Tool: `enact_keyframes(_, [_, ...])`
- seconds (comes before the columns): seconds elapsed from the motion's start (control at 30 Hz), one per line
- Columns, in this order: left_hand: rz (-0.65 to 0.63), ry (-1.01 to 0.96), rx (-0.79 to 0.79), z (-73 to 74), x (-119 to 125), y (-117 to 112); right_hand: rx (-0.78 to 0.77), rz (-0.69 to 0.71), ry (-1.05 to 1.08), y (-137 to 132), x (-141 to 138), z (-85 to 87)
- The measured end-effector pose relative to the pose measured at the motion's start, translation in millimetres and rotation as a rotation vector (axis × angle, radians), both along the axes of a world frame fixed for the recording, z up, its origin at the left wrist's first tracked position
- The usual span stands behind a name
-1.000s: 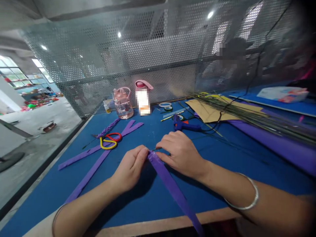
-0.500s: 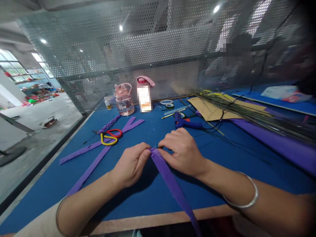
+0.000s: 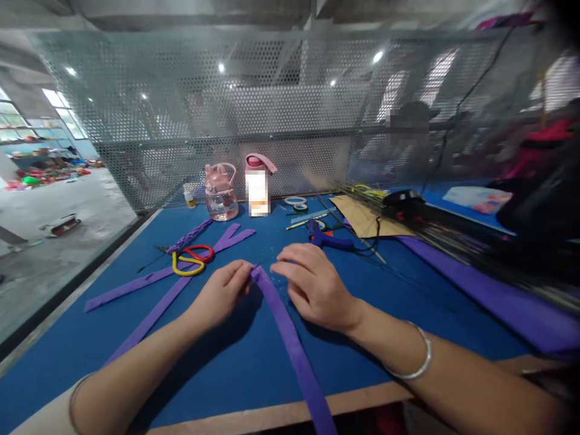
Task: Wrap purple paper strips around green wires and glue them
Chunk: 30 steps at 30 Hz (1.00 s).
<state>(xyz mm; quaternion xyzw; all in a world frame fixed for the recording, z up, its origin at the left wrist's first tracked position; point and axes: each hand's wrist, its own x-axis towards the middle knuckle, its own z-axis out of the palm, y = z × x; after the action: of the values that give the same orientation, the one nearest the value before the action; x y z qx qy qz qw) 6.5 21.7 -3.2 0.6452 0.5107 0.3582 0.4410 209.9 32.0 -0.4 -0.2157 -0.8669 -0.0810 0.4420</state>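
My left hand (image 3: pixel 229 287) pinches the top end of a long purple strip (image 3: pixel 287 329) between thumb and fingertips. The strip looks like crepe paper or cloth; it slants down over the table's front edge. To its right, my right hand (image 3: pixel 312 287) hovers with bent fingers apart, touching nothing I can see. Beyond my left hand, scissors (image 3: pixel 188 269) with one red and one yellow handle lie across more purple strips (image 3: pixel 149 279). A braided purple piece (image 3: pixel 190 235) rests by the scissors' blades.
On the blue table (image 3: pixel 254 374) stand a pink-lidded bottle (image 3: pixel 222 196), another bottle (image 3: pixel 257 193) and a small glue bottle (image 3: pixel 189 196). A blue glue gun (image 3: pixel 328 237), tape rolls (image 3: pixel 296 202) and thin green stems (image 3: pixel 435 232) lie right. A mesh panel (image 3: pixel 281 109) closes the back.
My right hand has let go of the strip and drawn away to its right. The left still pinches the end. The view has shifted, and a dark object now shows over the stems.
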Motion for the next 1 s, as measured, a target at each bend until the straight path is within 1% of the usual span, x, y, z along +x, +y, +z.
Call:
enact_keyframes(0.03, [0.029,-0.036,-0.004,0.1,-1,2,-0.018,0.035,0.044,-2,0,0.8])
enact_keyframes(0.07, [0.047,-0.070,-0.010,0.5,-1,3,-0.082,0.048,0.085,-4,-1,1.6])
enact_keyframes(0.1, [0.053,-0.098,-0.013,1.0,0,3,-0.186,0.041,0.121,-5,-2,2.3])
enact_keyframes(0.17, [0.037,-0.123,-0.006,1.4,1,2,-0.479,0.013,0.171,-5,-5,3.1])
enact_keyframes(0.2, [0.021,-0.123,0.003,1.2,2,0,-0.640,0.022,0.183,-4,-6,3.1])
enact_keyframes(0.23, [0.007,-0.122,0.006,0.8,3,-1,-0.797,0.056,0.192,-3,-8,2.9])
enact_keyframes(0.3, [0.000,-0.136,0.000,-0.3,5,-4,-1.078,0.171,0.197,0,-11,1.9])
enact_keyframes(0.37, [0.017,-0.155,-0.003,-0.7,7,-6,-1.283,0.278,0.211,1,-13,0.6])
enact_keyframes(0.4, [0.030,-0.160,0.003,-0.5,7,-7,-1.347,0.306,0.223,1,-13,0.1])
enact_keyframes(0.47, [0.050,-0.166,0.024,0.2,9,-7,-1.404,0.323,0.245,0,-14,-0.4])
enact_keyframes(0.6, [0.033,-0.200,0.035,-1.0,10,-5,-1.413,0.316,0.236,0,-12,0.1])
enact_keyframes(0.73, [0.002,-0.144,0.074,-3.9,9,-4,-1.428,0.321,0.204,3,-9,-1.6])
enact_keyframes(0.87, [0.058,-0.081,0.144,-2.7,9,-6,-1.447,0.315,0.240,6,-7,-4.1])
enact_keyframes(1.0, [0.124,-0.040,0.197,0.4,11,-11,-1.478,0.370,0.279,5,-8,-2.5])
